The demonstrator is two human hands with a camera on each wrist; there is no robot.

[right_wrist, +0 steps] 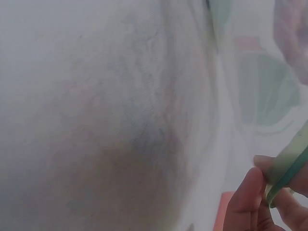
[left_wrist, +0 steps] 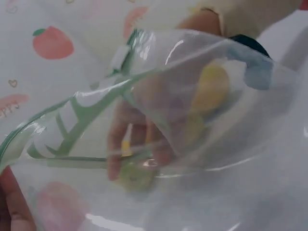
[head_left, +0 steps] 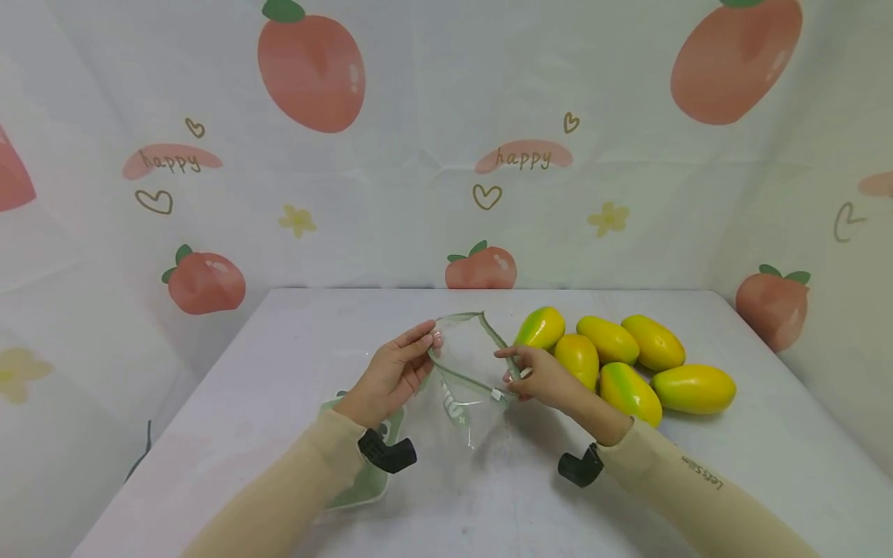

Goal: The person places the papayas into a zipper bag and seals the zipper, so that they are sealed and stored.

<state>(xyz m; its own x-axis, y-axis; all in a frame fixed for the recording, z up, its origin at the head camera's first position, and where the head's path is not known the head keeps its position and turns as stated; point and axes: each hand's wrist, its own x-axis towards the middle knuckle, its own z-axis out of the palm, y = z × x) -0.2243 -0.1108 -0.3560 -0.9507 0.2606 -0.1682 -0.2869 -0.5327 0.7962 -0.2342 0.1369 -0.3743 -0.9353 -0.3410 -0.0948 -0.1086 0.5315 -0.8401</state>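
Between both hands a clear plastic zip bag [head_left: 460,411] with a green-edged mouth is spread wide, its white slider [head_left: 497,394] on the near edge close to the right hand. My left hand [head_left: 392,381] pinches the left end of the mouth. On the opposite side, my right hand [head_left: 547,378] grips the rim with thumb and fingers; the right wrist view shows the green strip [right_wrist: 288,171] between them. Through the film in the left wrist view, the right hand [left_wrist: 137,130] appears. No contents show in the bag.
Several yellow-green mangoes [head_left: 631,394] lie grouped at the right, just past the right hand. A pale green container [head_left: 359,492] stands under the left forearm, partly covered by it. A fruit-print cloth [head_left: 412,155] hangs behind the white table [head_left: 314,310].
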